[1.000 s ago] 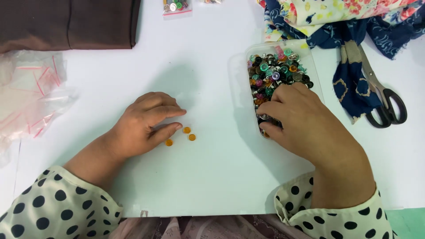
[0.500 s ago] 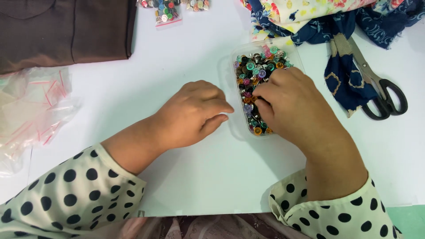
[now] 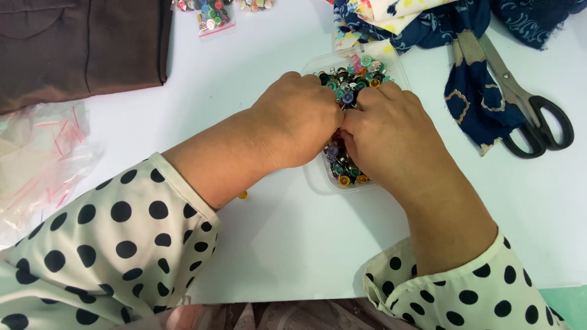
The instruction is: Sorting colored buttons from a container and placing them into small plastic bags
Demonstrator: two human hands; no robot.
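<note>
A clear plastic container (image 3: 316,178) full of small coloured buttons (image 3: 353,78) stands on the white table. My left hand (image 3: 298,122) and my right hand (image 3: 391,135) are both over it, knuckles up and side by side. Their fingers curl down into the buttons, and the fingertips are hidden, so I cannot see what they hold. A small orange button (image 3: 243,195) lies on the table, peeking out beside my left forearm.
Brown fabric (image 3: 79,43) lies at the far left, with clear small bags (image 3: 36,153) below it. A small bag of buttons (image 3: 211,15) is at the top edge. Black-handled scissors (image 3: 526,104) rest on blue patterned cloth (image 3: 468,85) to the right.
My left hand left the loose orange buttons on the table and moved right into the container, beside my right hand. The right hand stayed in the container.
</note>
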